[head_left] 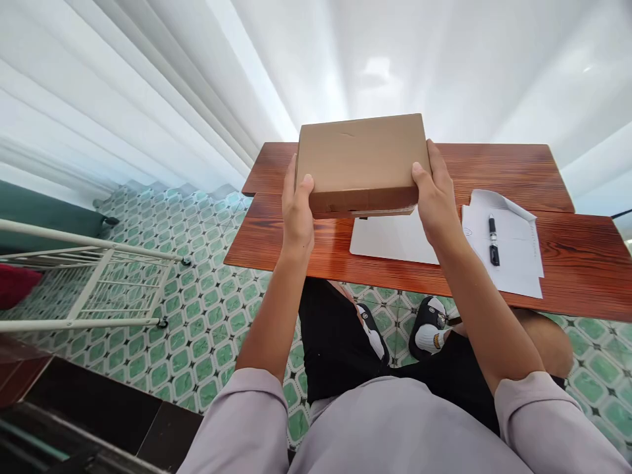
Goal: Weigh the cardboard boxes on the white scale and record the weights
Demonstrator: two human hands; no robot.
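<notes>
A brown cardboard box (pixel 363 155) is held up above the wooden table, its broad side facing me and slightly tilted. My left hand (pixel 297 210) grips the box's left end, thumb on the near face and fingers along the side. At the opposite end, my right hand (pixel 437 194) clasps it the same way. Beneath the box, a flat white board or laptop lid (pixel 395 240) lies on the table, partly hidden. To the right of it lie white paper sheets (pixel 518 266), with a black marker pen (pixel 493 241) on top.
The reddish wooden table (pixel 577 263) has a stepped outline. White curtains (pixel 395 59) hang behind it. On the left, a white metal rack (pixel 118 283) with wheels stands on the green tiled floor (pixel 212 309). My legs reach under the table's near edge.
</notes>
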